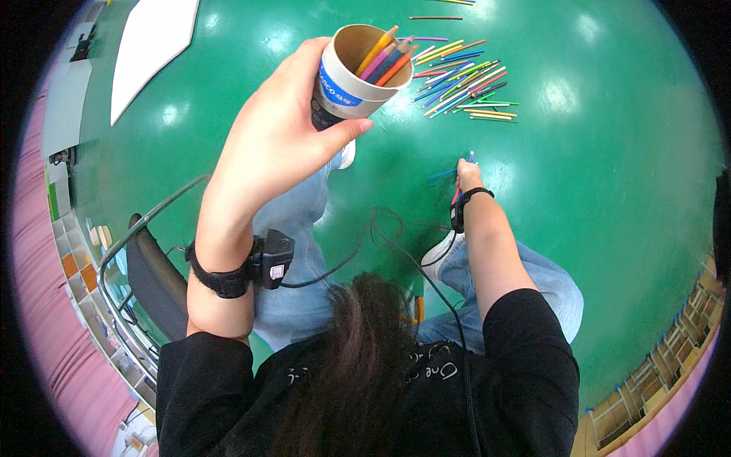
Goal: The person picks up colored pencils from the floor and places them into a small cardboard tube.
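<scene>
My left hand point(268, 135) is wrapped around a round cardboard pencil tube point(371, 93) with a blue label, raised high and tilted so its mouth shows. Inside it lean several colored pencils point(387, 61), among them yellow, pink, dark blue and orange. Lower down, near the green floor point(594, 152), my right hand point(469, 176) is closed on a few colored pencils. A blue one point(442, 175) pokes out to the left, and a red one shows below the fingers. Beyond that hand, a loose pile of colored pencils point(466, 85) lies scattered on the floor.
A couple more pencils point(435, 17) lie farther off. Black cables point(381, 236) run from my wrist devices between my legs. To the left are a chair point(156, 259) with a metal frame, a white board point(152, 57) and shelves point(76, 255). Wooden stools point(670, 343) line the right rim.
</scene>
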Tool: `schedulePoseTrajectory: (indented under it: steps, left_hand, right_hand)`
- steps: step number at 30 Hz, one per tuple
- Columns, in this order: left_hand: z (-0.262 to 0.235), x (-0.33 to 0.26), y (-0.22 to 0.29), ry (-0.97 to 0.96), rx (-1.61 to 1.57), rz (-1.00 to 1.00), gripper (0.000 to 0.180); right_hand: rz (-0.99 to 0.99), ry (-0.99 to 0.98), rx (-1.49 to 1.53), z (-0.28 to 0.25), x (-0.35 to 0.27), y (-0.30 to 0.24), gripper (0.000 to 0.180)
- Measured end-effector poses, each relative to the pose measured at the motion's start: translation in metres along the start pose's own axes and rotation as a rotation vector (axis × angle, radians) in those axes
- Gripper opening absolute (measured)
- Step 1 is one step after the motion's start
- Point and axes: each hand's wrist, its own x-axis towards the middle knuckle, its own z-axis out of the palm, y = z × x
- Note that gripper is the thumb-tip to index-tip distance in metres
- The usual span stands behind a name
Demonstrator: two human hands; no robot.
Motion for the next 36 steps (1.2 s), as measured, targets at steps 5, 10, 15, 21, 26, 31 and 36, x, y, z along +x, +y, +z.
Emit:
schedulePoseTrajectory:
  steps: [5, 10, 15, 21, 26, 31, 36]
  left_hand:
    - [0.015, 0.015, 0.013, 0.009, -0.102, 0.172, 0.062]
    - [0.018, 0.014, 0.01, -0.001, -0.035, 0.258, 0.062]
    - [0.034, 0.02, 0.015, -0.03, 0.079, 0.197, 0.059]
    - [0.056, 0.015, 0.039, -0.062, 0.12, 0.22, 0.06]
    - [0.07, 0.0, 0.059, -0.117, 0.045, 0.298, 0.063]
    - [0.083, -0.007, 0.058, -0.113, 0.003, 0.373, 0.065]
    - [0.077, -0.015, 0.061, -0.121, 0.039, 0.326, 0.066]
  right_hand:
    - [-0.227, -0.32, 0.184, -0.07, 0.032, -0.032, 0.022]
    - [-0.376, -0.705, 0.469, -0.095, -0.104, -0.169, 0.028]
    - [-0.845, -0.684, 0.879, -0.196, -0.227, -0.263, 0.019]
    - [-1.229, -0.595, 1.124, -0.272, -0.386, -0.258, 0.009]
    - [-1.403, -0.515, 0.813, -0.26, -0.402, -0.204, 0.015]
    - [-1.325, -0.56, 0.778, -0.231, -0.39, -0.178, 0.014]
    - [-1.39, -0.457, 0.63, -0.22, -0.379, -0.171, 0.019]
